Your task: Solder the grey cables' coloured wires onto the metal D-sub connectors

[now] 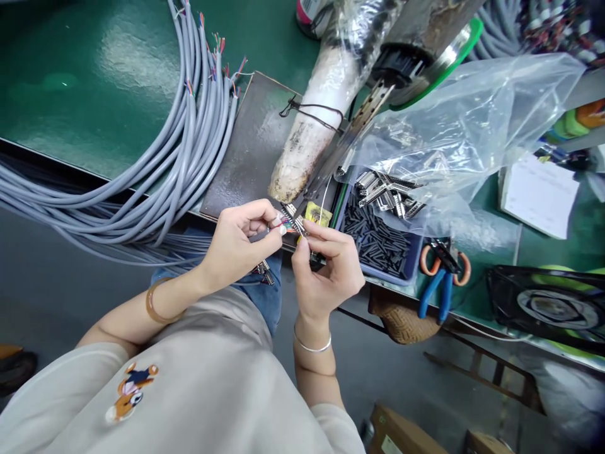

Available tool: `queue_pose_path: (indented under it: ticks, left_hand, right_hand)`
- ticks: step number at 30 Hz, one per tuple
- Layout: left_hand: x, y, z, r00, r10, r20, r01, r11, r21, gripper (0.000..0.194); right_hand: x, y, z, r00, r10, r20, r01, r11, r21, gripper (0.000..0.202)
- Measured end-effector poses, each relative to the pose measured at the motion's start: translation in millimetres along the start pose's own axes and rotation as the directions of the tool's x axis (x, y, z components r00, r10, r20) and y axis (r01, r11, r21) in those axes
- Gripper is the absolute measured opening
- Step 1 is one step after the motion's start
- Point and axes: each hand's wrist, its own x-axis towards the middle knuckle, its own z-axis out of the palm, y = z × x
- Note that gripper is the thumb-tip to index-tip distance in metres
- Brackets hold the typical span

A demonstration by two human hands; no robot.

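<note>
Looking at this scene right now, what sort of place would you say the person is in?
Probably a cable assembly workshop: grey cables with exposed coloured wires lie across a green bench, beside a tray of small black pieces and blue-handled pliers.

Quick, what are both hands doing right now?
Left hand: closed, pinching the cable.
Right hand: fingers closed at the connector; what they pinch is too small to tell.

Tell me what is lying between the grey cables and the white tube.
A dark plate lies between the grey cables and white tube, in the head view.
</note>
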Motion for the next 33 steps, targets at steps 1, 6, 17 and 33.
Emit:
queue_pose_path:
  ticks: [1, 6, 17, 33]
  left_hand:
    - [0.3, 0.5, 0.0, 1.0, 0.003, 0.002, -0.003, 1.0, -0.001, 0.014]
    - [1.3, 4.7, 0.4, 0.999, 0.033, 0.004, -0.033, 0.999, -0.006, 0.014]
    - [3.4, 6.7, -7.2, 0.993, -0.093, 0.073, 0.095, 0.995, -0.023, 0.014]
    - [1.2, 3.7, -2.5, 0.999, -0.043, 0.029, 0.043, 0.999, -0.02, 0.017]
  right_hand:
    - [0.8, 0.2, 0.2, 1.0, -0.005, -0.001, 0.005, 1.0, -0.002, 0.018]
    - [5.5, -1.4, -0.1, 1.0, -0.025, -0.004, 0.025, 0.999, -0.031, 0.018]
    - [2.1, 0.7, -1.2, 0.998, -0.069, 0.013, 0.07, 0.995, -0.069, 0.019]
    - [6.0, 1.8, 0.2, 0.999, -0.035, 0.027, 0.036, 0.999, -0.032, 0.016]
